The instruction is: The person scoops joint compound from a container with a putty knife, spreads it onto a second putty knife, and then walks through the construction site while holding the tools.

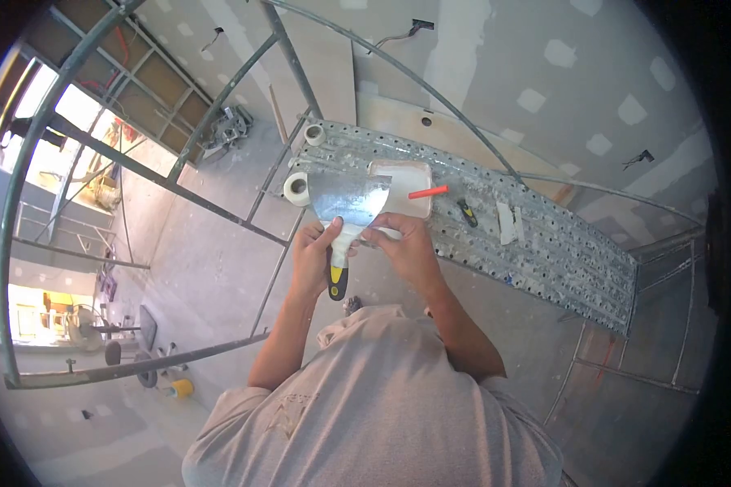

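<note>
Head view: the broad scraper [351, 201] lies between both hands, its long axis running near to far, blade far, handle near. The left hand [309, 256] grasps its neck; the right hand [406, 247] bends fingers against the right side, grip unclear.

**Operator:** Where is the grey perforated metal platform [568, 268]?
**Technician:** Beyond the hands, before the grey plasterboard wall [593, 73]. A grey tubular metal frame [195, 197] stands left.
**Operator:** Items on the platform, left to right?
**Technician:** Two white ring-shaped tape rolls [298, 200] at the left end; white rectangular tray [418, 174], its right rim overlapped by a red stick [428, 192]; black-and-yellow utility knife [467, 213]; flat white strip [508, 223].
**Operator:** And the broad metal-bladed putty knife [345, 199]?
**Technician:** Between left hand [309, 247] and right hand [402, 252], blade toward the platform.
</note>
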Available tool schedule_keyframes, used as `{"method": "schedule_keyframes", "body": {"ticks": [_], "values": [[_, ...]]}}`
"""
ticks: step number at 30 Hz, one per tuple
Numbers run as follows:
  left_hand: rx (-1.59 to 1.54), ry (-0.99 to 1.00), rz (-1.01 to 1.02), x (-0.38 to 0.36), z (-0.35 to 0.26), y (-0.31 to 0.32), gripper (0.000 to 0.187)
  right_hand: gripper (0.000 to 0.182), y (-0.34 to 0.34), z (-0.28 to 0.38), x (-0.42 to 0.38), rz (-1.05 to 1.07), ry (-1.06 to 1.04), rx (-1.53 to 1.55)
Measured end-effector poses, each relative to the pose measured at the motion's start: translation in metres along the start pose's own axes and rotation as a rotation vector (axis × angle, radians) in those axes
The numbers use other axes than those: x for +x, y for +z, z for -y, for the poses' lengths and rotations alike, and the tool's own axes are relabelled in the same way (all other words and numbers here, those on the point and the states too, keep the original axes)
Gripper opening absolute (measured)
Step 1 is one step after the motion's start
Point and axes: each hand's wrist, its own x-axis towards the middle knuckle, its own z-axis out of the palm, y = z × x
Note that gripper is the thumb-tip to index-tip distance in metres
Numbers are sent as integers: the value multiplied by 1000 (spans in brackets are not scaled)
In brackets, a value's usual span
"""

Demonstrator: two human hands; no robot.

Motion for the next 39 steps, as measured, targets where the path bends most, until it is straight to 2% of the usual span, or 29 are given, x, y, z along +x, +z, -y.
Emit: {"method": "schedule_keyframes", "body": {"ticks": [2, 5, 9, 11, 12, 14, 15, 16, 18, 20, 22, 24, 25, 27, 29, 32, 34, 38, 39], "values": [[-85, -53, 58, 2, 2, -3, 27, 13, -2, 7, 0, 25, 27, 122], [-37, -68, 126, 1, -4, -9, 27, 11, -9, -2, 1, 119, 43, 116], [-51, -84, 121, 10, 10, -15, 29, 12, -4, 3, 0, 107, 37, 102], [245, -182, 87, 12, 21, -18, 44, 13, 3, -6, -2, 5, 14, -49], [240, -180, 86, 10, 20, -10, 44, 13, 8, -10, -3, 7, 13, -53], [525, -168, -69, 1, 18, 8, 60, 15, 16, -16, -5, -63, -88, -120], [680, -39, -61, 2, 25, 5, 68, 15, 15, -16, -5, -61, -87, -123], [679, -38, -61, 0, 30, 2, 68, 18, 14, -14, -5, -18, -100, -134], [719, 88, 35, -2, 34, -4, 59, 21, 11, -5, -4, 19, -117, -145], [634, 12, 69, 6, 38, -17, 61, 26, 10, 13, -8, 72, -9, -17], [551, -66, 101, 8, 36, -21, 63, 27, 7, 15, -11, 75, -24, -20], [389, -80, 27, 6, 30, -20, 47, 29, 8, 14, -13, 79, -39, -16], [333, 23, -7, 2, 29, -8, 42, 27, 10, 13, -14, 41, -103, -93], [303, -10, -9, -2, 25, -7, 45, 25, 12, 14, -14, -6, -163, -167], [272, -39, -14, -5, 21, -4, 49, 24, 12, 18, -14, -51, -55, -332], [224, -78, -31, -11, 16, -1, 52, 23, 11, 15, -14, -74, -54, -352], [164, -98, 26, -12, 15, -3, 57, 24, 13, 7, -14, -109, -74, -331], [101, -108, 57, -13, 15, -6, 57, 28, 13, 0, -14, -165, -156, -364], [103, -101, 82, -14, 13, -5, 52, 28, 11, 3, -14, -169, -154, -364]]}}
